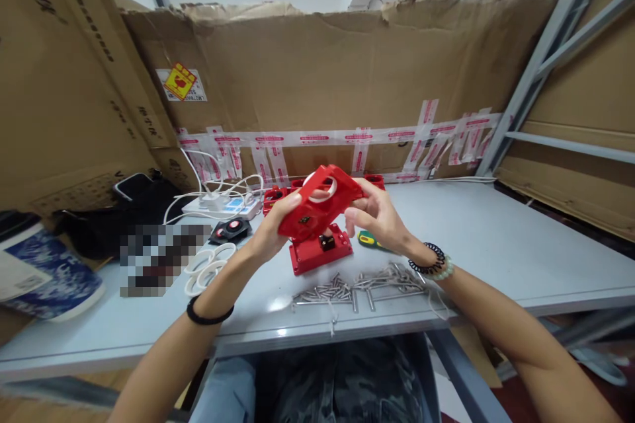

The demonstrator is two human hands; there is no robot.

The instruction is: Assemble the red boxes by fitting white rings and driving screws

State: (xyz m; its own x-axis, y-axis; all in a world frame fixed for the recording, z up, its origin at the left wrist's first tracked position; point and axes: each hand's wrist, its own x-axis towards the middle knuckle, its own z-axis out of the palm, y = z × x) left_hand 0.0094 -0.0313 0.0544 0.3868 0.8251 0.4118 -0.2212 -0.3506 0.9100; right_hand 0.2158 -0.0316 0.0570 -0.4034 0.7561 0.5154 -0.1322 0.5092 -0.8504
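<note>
Cardboard sheeting (322, 73), taped w/ white-and-pink strips along its lower part, is stood behind the grey counter (496, 244). Above the counter, approx. mid-view, a red panel (330, 215) is held tilted; its long axis is run from lower L, nr the L hand (270, 231), to upper R, nr the R hand (380, 215), w/ its broad face turned partly toward the viewer. A white ring (333, 189) is seen at its round opening. L hand is closed on the panel's L edge, thumb on top. R hand's fingers are curled at the R end, thumb held apart; whether it's gripped there can't be told. Below, a red base (317, 259) is laid on the counter, w/ screws (337, 289) scattered in front & a green-yellow screwdriver handle (370, 239) to the R.
</note>
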